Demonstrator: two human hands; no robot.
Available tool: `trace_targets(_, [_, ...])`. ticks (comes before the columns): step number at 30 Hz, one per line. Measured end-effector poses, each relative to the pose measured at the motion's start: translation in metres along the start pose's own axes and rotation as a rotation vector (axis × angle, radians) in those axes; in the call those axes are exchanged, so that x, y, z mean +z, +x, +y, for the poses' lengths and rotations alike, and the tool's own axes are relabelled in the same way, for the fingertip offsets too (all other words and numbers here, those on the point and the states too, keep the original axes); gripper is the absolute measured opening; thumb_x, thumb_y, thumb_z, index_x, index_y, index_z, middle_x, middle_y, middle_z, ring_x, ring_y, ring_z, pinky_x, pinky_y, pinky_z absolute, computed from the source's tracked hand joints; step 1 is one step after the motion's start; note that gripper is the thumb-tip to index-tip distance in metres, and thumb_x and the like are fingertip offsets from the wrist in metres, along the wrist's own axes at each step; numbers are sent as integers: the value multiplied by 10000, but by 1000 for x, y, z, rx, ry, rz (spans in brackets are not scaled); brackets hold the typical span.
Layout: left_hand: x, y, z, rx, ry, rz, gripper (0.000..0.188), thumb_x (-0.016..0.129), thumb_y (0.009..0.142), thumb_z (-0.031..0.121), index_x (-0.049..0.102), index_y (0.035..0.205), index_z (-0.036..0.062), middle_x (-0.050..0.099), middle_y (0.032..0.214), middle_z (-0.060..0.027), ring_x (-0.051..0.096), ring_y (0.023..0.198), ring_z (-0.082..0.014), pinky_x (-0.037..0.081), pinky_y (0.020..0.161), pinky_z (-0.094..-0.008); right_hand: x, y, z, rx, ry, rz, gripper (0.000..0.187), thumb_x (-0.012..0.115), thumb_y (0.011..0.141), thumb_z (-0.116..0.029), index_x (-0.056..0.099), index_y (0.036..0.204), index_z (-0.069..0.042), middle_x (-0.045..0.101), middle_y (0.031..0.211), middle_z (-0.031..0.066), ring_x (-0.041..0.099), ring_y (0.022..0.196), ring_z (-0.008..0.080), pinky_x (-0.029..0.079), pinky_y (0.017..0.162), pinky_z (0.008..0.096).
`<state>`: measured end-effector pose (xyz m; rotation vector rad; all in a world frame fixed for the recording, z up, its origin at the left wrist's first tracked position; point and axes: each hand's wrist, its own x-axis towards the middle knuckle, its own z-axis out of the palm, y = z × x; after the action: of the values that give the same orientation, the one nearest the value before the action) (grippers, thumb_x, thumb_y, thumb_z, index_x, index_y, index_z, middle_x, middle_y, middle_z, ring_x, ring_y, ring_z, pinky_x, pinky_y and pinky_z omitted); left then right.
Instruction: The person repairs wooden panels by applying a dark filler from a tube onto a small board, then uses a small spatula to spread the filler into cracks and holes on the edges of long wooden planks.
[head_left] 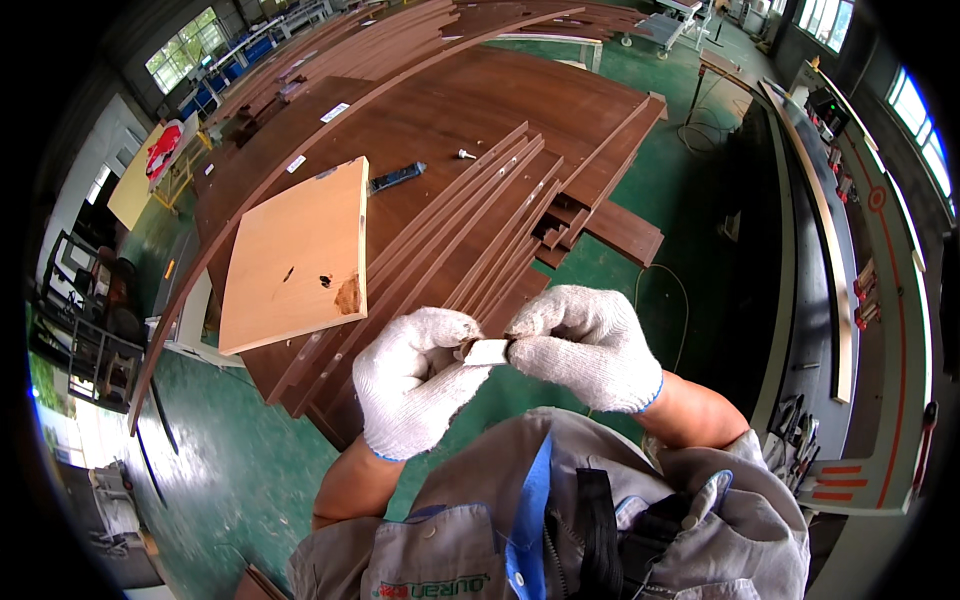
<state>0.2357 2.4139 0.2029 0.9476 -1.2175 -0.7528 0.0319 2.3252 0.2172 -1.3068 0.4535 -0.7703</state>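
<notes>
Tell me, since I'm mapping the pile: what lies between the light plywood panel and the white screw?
In the head view, a dark blue tool lies on the brown boards between the panel and the screw.

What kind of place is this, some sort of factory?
Most likely a woodworking or furniture workshop. Dark brown panels and long strips lie stacked over a green floor, a pale board rests on top, and a long workbench runs along the right.

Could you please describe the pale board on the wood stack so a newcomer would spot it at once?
On the big stack of dark brown panels, look left of the narrow brown strips. The pale board lies flat there, the only light, unfinished-looking sheet.
</notes>
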Motion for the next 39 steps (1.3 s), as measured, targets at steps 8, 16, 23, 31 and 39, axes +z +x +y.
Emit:
trace_targets(8, [-8,-5,-9,95,11,-30,323,776,861,-149,652,1146,-60,713,1114,-136,685,863,-105,566,709,-240,-10,-3,-16,-105,-340,67,64,765,915,46,745,968,16,737,933,43,665,813,89,541,717,258])
trace_targets(16, [-7,0,-7,5,70,-65,313,756,875,-147,656,1159,-63,708,1104,-122,673,854,-94,548,697,-233,-6,0,-1,7,-9,73,122,802,896,38,752,1001,-1,754,947,52,682,830,104,556,754,263])
trace_targets(23, [-5,-3,-9,-14,-23,7,278,749,884,-134,662,1134,-49,715,1039,-88,637,787,-65,517,674,-219,-19,-4,3,-30,-149,189,61,777,952,-28,766,999,8,713,979,23,645,842,80,534,740,259])
trace_targets(31, [1,1,-13,-142,-42,131,265,729,898,-115,672,1141,-25,716,960,-54,611,731,-48,499,629,-213,-26,7,17,-892,-924,135,372,818,729,42,740,1074,-74,731,1065,103,716,938,324,571,833,431])
trace_targets(39, [4,0,-12,-168,2,122,291,743,890,-111,671,1161,-32,701,935,-33,598,714,-40,485,616,-205,-33,10,21,-1059,-986,149,370,833,657,18,744,1005,-70,728,1053,132,714,906,330,567,823,454])
